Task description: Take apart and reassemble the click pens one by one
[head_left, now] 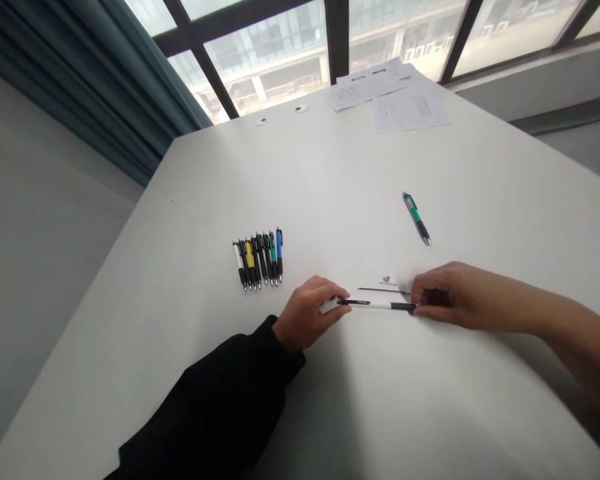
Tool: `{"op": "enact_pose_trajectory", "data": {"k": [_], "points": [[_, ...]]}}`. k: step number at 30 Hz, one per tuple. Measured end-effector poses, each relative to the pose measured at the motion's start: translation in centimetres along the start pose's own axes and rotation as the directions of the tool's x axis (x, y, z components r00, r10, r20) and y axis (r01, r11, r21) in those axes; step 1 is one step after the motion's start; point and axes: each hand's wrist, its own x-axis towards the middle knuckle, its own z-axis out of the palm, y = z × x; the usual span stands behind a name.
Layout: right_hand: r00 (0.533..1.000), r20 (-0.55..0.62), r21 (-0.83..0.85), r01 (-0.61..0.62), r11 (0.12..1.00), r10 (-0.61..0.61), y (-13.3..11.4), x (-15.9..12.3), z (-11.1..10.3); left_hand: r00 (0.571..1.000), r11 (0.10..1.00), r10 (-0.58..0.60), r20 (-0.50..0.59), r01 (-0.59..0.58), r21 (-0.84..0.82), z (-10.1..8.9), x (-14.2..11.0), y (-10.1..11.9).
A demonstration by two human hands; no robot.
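Low over the white table, a white pen (380,305) with a black clip and black grip lies level between my two hands. My left hand (313,310) pinches its clip end between thumb and fingers. At the other end, my right hand (437,297) has thumb and fingers closed on the black grip's tip. Just beyond the pen lies a thin dark ink refill (380,289), its right end reaching my right fingers; whether they touch it I cannot tell. Behind the refill are a small spring (387,283) and a small metallic piece (386,278).
A row of several pens (259,260), white, black, yellow, green and blue, lies left of centre. One green pen (417,219) lies apart at the right. Papers (410,110) and two cable-hole covers (261,122) are near the window; a curtain (100,73) hangs at left.
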Motion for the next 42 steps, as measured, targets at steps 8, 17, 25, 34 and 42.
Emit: {"op": "enact_pose_trajectory", "data": {"k": [8,17,25,34,42], "points": [[0.998,0.004,0.071,-0.056,0.996,0.056,1.4,-0.3,-0.8,0.996,0.995,-0.077,-0.033,0.075,-0.07,-0.2,-0.3,0.0],[0.996,0.016,0.04,-0.09,0.995,0.089,0.8,-0.5,-0.9,0.941,0.905,-0.321,-0.109,0.271,-0.328,0.0,-0.4,-0.7],[0.996,0.014,0.009,-0.084,0.996,0.084,0.6,-0.4,-0.9,0.966,0.961,-0.225,-0.124,0.199,-0.193,-0.1,-0.3,-0.4],[0.994,0.034,-0.038,-0.098,0.994,0.1,1.1,-0.1,-0.7,0.993,0.983,0.101,0.056,-0.109,0.151,0.5,-0.6,-0.1],[0.999,-0.026,0.018,-0.037,0.999,0.038,1.6,0.2,-0.3,0.988,0.986,0.132,0.08,-0.139,0.091,0.4,-0.5,0.2]]}}
